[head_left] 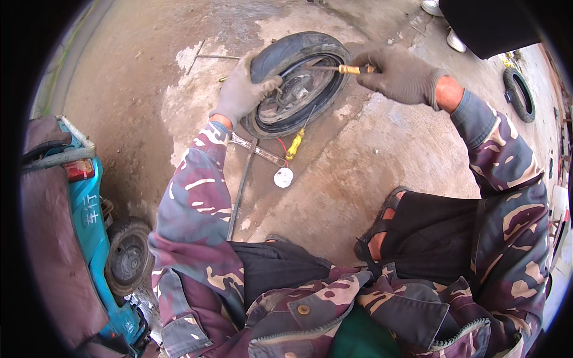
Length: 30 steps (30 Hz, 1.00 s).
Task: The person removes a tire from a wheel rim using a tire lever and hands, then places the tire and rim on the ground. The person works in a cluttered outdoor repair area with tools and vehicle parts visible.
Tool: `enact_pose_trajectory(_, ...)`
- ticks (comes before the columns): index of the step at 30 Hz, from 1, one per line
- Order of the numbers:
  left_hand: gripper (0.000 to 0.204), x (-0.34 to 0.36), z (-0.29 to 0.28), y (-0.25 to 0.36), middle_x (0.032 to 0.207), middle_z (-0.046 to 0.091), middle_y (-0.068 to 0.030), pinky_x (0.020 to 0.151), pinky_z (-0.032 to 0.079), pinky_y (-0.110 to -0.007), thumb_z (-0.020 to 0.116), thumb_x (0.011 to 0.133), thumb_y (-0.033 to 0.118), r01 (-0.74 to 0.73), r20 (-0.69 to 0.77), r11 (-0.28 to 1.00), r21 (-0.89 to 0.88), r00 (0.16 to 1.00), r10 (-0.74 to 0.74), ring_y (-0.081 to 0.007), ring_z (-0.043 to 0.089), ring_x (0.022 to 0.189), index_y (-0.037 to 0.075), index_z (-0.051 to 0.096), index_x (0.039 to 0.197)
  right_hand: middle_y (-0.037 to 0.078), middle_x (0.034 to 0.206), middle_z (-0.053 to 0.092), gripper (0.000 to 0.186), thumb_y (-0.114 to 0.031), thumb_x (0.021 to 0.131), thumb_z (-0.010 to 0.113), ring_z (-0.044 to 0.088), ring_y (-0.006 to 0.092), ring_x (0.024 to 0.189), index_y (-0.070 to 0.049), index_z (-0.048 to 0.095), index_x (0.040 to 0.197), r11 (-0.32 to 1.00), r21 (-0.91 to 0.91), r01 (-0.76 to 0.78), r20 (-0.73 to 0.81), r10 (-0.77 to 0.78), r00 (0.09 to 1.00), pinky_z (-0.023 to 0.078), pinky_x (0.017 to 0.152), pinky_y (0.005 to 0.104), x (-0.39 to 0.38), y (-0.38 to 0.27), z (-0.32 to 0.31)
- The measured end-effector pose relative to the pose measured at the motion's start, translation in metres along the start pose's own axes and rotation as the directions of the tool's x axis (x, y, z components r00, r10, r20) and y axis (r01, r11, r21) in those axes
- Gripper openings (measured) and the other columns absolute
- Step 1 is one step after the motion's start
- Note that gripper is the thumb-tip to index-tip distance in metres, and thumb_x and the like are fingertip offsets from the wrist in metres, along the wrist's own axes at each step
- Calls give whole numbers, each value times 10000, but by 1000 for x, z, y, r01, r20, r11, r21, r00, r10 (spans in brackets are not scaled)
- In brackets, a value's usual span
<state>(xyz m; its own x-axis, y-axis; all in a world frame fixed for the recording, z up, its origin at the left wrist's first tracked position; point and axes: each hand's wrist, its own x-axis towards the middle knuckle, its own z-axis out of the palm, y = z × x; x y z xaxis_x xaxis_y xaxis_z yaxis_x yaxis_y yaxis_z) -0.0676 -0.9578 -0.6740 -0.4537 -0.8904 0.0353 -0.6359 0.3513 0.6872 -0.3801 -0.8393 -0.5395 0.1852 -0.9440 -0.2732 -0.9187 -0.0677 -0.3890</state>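
A black tire (301,43) on a dark spoked wheel (298,89) is propped up at a tilt on the ground ahead of me. My left hand (242,92), in a grey glove, grips the tire's left side, thumb toward the rim. In my gloved right hand (400,74) is a screwdriver (349,70) with a yellowish handle. Its shaft points left across the tire's inner edge; the tip is hard to make out. Another screwdriver (295,146), yellow-handled, leans with its shaft against the wheel's lower edge.
Below the wheel lie a wrench (271,156), a long metal bar (240,194) and a white round piece (283,177). A thin rod (218,56) lies beyond my left hand. A teal vehicle (89,221) stands at left, another tire (519,95) at right. Someone's shoe (456,42) shows at upper right.
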Motion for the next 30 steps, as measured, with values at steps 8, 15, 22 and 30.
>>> enact_pose_trajectory(8,830,26,0,14,1236,759,-268,996,583,-454,858,873,573,-48,3,991,125,999,48,-388,750,1154,-41,629,1383,190,1007,805,410,-279,946,654,786,321,941,-39,788,1251,984,-171,-52,-22,48,999,595,882,431,33,-4,-24)
enact_pose_trajectory(15,780,39,7,20,1214,774,-249,999,581,-441,854,884,545,-67,53,994,85,997,63,-380,757,1149,-33,651,1367,192,913,809,469,-455,1006,638,778,380,837,-36,849,996,894,-437,101,386,85,918,605,768,481,80,-12,-89)
enact_pose_trajectory(22,761,45,-4,19,1221,773,-261,1017,578,-433,856,891,531,62,64,995,72,996,-67,-369,758,1162,-50,664,1344,228,1042,800,376,-232,919,669,791,338,937,-52,807,1219,952,-304,39,-180,-98,979,605,887,458,57,0,-7)
enact_pose_trajectory(30,834,52,1,14,1223,763,-284,1035,571,-433,847,882,579,-22,69,998,59,997,17,-379,750,1178,-80,646,1354,261,1035,787,300,-188,919,639,788,380,975,-16,809,1096,909,-416,0,193,88,977,608,915,512,98,-4,-28)
